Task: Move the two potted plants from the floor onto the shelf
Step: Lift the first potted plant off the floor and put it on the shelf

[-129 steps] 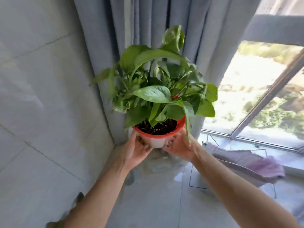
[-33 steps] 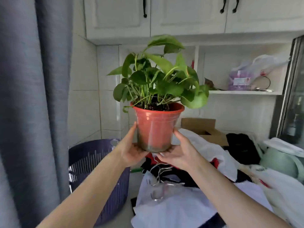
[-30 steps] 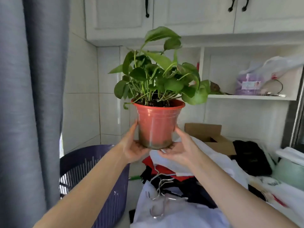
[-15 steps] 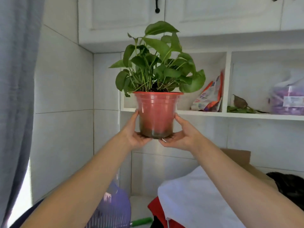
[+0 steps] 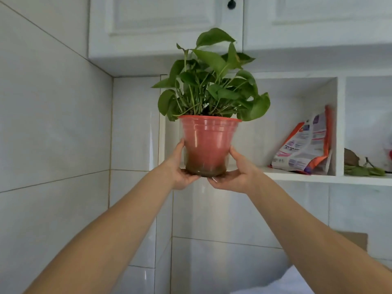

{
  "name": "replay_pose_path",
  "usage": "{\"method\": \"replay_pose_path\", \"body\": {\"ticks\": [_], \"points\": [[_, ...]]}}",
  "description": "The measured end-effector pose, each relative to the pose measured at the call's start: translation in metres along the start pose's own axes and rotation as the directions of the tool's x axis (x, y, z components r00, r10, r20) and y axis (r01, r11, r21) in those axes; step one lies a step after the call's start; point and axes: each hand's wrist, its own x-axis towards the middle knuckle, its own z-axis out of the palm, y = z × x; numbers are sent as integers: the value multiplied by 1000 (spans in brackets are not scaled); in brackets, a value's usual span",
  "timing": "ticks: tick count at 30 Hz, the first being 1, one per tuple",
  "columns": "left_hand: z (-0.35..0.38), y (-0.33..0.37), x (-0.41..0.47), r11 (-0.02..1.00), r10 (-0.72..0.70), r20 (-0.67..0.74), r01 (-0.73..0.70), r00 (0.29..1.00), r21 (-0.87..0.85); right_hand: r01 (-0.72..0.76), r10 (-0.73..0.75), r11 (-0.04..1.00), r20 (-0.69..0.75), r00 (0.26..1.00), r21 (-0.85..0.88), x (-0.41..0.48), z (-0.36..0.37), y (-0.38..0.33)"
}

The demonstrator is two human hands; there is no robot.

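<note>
A leafy green plant in a red plastic pot (image 5: 206, 143) is held upright at shelf height. My left hand (image 5: 180, 166) cups its lower left side and bottom. My right hand (image 5: 235, 172) cups the lower right side and bottom. The pot's base sits level with the front edge of the white shelf (image 5: 282, 174), in front of the left compartment. Whether the pot touches the shelf I cannot tell. No second potted plant is in view.
An orange and white pouch (image 5: 305, 143) leans against the divider (image 5: 340, 126) at the right of the left compartment. Loose leaves (image 5: 360, 169) lie in the right compartment. White cabinet doors (image 5: 165, 24) hang above. A tiled wall (image 5: 53, 115) stands at the left.
Both hands have raised the pot and carried it toward the shelf. The view has tilted up, so the basket and laundry have dropped out of sight.
</note>
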Motion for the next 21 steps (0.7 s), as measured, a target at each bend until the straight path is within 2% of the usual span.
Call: {"method": "replay_pose_path", "body": {"ticks": [7, 13, 17, 21], "points": [[3, 13, 37, 1000, 10, 5, -10, 1000, 3, 105, -106, 994, -62, 992, -10, 20, 18, -11], [3, 16, 42, 999, 37, -24, -37, 999, 32, 158, -172, 982, -141, 975, -107, 17, 19, -12], [4, 12, 40, 998, 67, -42, -67, 997, 3, 139, -151, 981, -86, 985, -132, 15, 14, -12], [3, 9, 41, 996, 91, -26, -91, 996, -18, 208, -209, 957, 15, 978, -200, 16, 10, -7]]}}
